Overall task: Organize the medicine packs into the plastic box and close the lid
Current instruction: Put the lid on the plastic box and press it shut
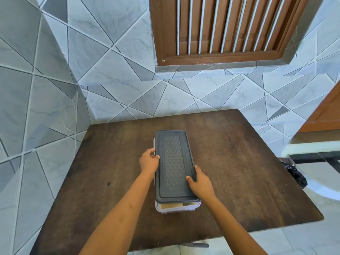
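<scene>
We see the bench [239, 172] bare to either side of the plastic box [176, 207], so a grip could pass left or right of it. Our left hand [148, 162] and right hand [200, 183] flank the lid [173, 162], and the tiled wall [110, 85] closes off the far edge.

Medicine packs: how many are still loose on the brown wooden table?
0. None lie loose on the brown wooden table. Through the clear plastic box's near end, cardboard-coloured packs show under the dark grey lid; their number stays hidden. Both hands, left hand and right hand, grip the lid.
</scene>
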`<state>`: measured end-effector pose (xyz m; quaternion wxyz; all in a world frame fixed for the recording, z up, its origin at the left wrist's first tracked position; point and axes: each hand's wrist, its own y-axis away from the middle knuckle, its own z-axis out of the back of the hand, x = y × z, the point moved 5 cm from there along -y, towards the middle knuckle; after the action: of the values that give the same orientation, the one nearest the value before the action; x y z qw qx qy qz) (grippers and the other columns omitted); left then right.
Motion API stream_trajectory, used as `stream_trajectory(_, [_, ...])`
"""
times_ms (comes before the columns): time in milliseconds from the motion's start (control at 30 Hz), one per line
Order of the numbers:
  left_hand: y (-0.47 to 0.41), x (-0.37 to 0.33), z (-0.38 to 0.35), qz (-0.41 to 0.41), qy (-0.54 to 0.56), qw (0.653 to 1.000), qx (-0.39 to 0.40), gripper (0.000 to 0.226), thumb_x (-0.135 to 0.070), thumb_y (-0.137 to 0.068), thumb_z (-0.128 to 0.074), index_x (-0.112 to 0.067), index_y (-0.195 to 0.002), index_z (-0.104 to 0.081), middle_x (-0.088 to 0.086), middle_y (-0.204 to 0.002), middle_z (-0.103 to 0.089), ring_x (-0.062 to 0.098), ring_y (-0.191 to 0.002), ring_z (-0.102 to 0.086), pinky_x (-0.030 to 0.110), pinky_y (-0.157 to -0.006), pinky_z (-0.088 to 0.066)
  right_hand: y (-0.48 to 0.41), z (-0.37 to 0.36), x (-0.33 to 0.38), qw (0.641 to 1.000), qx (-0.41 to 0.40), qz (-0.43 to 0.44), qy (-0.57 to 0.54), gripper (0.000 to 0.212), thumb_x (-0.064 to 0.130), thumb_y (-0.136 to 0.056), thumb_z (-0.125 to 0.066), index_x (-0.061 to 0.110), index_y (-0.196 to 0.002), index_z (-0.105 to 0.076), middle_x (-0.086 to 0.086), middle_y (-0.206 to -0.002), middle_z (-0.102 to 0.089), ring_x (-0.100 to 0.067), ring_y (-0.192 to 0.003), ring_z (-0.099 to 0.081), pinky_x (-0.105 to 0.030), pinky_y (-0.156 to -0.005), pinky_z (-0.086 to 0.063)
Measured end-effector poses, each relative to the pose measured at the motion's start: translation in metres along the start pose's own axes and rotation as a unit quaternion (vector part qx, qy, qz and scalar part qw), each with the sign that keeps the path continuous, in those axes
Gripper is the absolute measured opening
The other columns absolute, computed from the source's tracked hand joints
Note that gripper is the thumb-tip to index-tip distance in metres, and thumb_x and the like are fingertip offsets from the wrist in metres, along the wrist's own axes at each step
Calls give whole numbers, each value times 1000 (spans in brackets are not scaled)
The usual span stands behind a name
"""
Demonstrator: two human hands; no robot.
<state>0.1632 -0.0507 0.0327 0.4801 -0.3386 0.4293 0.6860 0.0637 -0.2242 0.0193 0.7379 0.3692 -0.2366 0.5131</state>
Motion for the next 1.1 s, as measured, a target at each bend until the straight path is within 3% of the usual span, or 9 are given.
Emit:
stream_trajectory(167, [8, 12, 8, -67, -122, 989, -42, 33, -6, -86, -59, -7, -118, -62, 17, -117, -62, 31, -104, -61, 32, -93, -46, -2, -2, -10, 996, -71, 1, -50, 45, 16, -95, -46, 9, -138, -35, -16, -135, -53, -32, -120, -53, -41, -100, -44])
stream_trajectory(300, [11, 20, 8, -85, -151, 984, -30, 35, -3, -84, -57, -10, -118, -62, 19, -117, -60, 31, -106, -60, 32, -94, -44, -4, -3, -11, 990, -106, 6, -98, 34, 11, -95, -44, 9, -129, -43, -17, -121, -61, -31, -104, -60, -32, -84, -45])
stream_trajectory(533, [28, 38, 1, -87, -98, 991, 2, 42, -11, -94, -50, -15, -136, -46, 10, -136, -56, 26, -124, -53, 38, -105, -41, 6, -16, -26, 982, -103, 5, -155, 40, 12, -99, -35, 4, -138, -36, -16, -143, -43, -30, -130, -41, -37, -110, -32])
stream_trajectory(800, [38, 51, -5, -74, -84, 993, 32, 48, -22, -99, -40, -24, -146, -30, 9, -144, -46, 26, -132, -44, 38, -109, -35, 6, -26, -39, 973, -103, -32, -202, 38, 16, -99, -34, 0, -134, -40, -20, -140, -44, -32, -129, -42, -39, -110, -32])
stream_trajectory(1000, [63, 70, -7, -71, -51, 996, 3, 47, -31, -99, -39, -23, -145, -33, 5, -148, -42, 24, -137, -38, 36, -112, -32, 6, -28, -43, 972, -120, -19, -201, 35, 17, -99, -35, 0, -128, -46, -19, -131, -50, -31, -121, -48, -35, -101, -38])
stream_trajectory(1100, [72, 73, -7, -78, -81, 993, -22, 46, -31, -99, -37, -22, -145, -33, 8, -143, -48, 24, -131, -45, 33, -107, -36, 6, -29, -44, 974, -132, -10, -186, 33, 17, -99, -36, -1, -123, -49, -21, -125, -53, -30, -115, -51, -34, -96, -40])
